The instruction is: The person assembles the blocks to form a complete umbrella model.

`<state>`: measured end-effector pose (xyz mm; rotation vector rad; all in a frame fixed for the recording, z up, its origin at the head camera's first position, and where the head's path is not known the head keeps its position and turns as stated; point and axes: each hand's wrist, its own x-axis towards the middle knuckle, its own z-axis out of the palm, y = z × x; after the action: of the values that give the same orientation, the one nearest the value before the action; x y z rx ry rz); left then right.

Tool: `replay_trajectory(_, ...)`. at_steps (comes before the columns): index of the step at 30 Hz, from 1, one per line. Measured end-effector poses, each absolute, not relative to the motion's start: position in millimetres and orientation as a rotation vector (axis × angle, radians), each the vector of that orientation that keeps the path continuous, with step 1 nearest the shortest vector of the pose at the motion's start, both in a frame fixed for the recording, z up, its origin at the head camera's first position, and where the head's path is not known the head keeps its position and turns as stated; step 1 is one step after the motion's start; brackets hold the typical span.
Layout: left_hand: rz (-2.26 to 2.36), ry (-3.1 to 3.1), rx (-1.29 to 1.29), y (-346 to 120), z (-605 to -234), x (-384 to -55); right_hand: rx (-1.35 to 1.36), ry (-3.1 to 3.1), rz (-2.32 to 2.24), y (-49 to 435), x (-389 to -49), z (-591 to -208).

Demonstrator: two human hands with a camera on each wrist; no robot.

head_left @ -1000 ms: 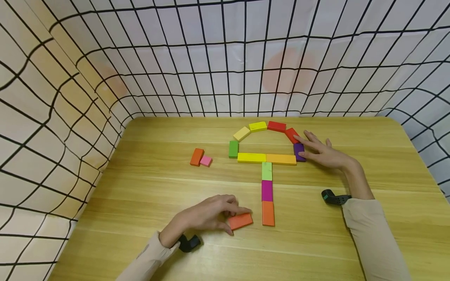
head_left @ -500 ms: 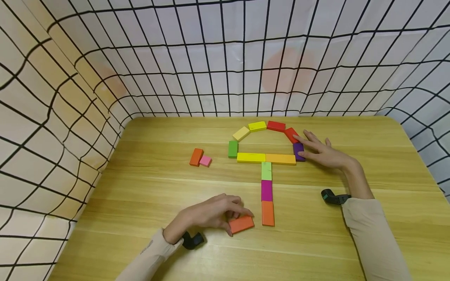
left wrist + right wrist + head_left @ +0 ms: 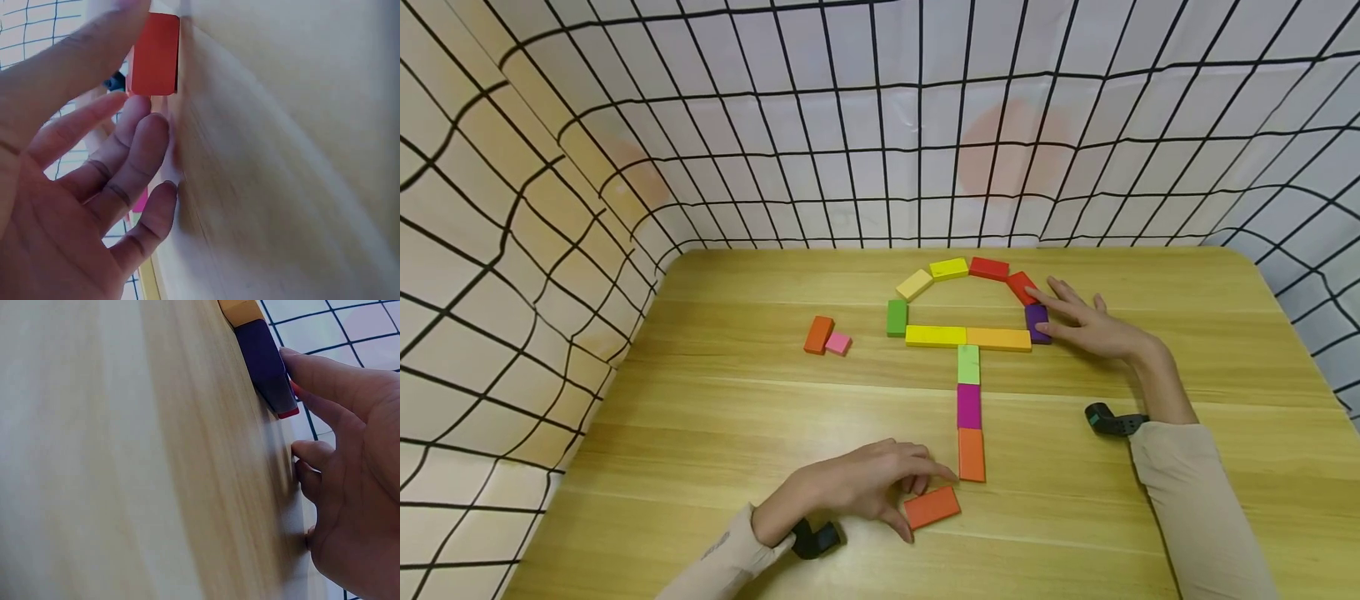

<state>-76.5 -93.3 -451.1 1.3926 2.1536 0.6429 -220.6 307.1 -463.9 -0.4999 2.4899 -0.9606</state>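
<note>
An orange-red wooden block (image 3: 932, 508) lies near the front of the table, between the thumb and index finger of my left hand (image 3: 867, 481). In the left wrist view the thumb overlaps one edge of this block (image 3: 155, 55), and the index fingertip is at its lower edge. My right hand (image 3: 1097, 332) lies spread at the far right of the block figure, thumb at the purple block (image 3: 1037, 323) and index finger at the tilted red block (image 3: 1022, 288). Straight behind the left hand's block stands the column's orange block (image 3: 972, 455), below a magenta block (image 3: 969, 407) and a light green one (image 3: 968, 364).
A yellow bar (image 3: 936, 336) and an orange bar (image 3: 998, 339) form a crosspiece under an arch of coloured blocks, with a green block (image 3: 897, 318) at its left. Apart lie an orange block (image 3: 819, 335) and a pink one (image 3: 838, 343). Black netting (image 3: 920, 167) surrounds the table.
My left hand and its orange-red block have moved right and toward the front edge, to just below the column. The right hand has stayed at the purple and red blocks.
</note>
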Motion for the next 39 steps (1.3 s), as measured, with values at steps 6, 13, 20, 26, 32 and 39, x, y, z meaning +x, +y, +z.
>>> replay_trajectory(6, 0.675, 2.188, 1.476, -98.6, -453.3, -70.5, -0.509, 2.479, -0.968, 307.1, -219.7, -462.3)
replay_trajectory(13, 0.71, 2.2, 1.471, -98.9, -455.8, -68.2, -0.513, 2.482, -0.963, 307.1, -219.8, -462.6)
replay_trajectory(20, 0.725, 2.199, 1.453, -95.7, -457.7, -69.9, -0.504, 2.483, -0.962, 307.4, -220.8, -464.4)
replay_trajectory(26, 0.735, 2.195, 1.449, -91.9, -457.6, -72.0, -0.495, 2.485, -0.963, 307.3, -221.5, -465.1)
replay_trajectory(32, 0.729, 2.207, 1.444, -90.3, -455.6, -71.7, -0.513, 2.483, -0.965, 307.6, -221.4, -464.8)
replay_trajectory(39, 0.725, 2.211, 1.432, -89.7, -455.5, -72.0, -0.508, 2.487, -0.958, 307.6, -220.7, -464.1)
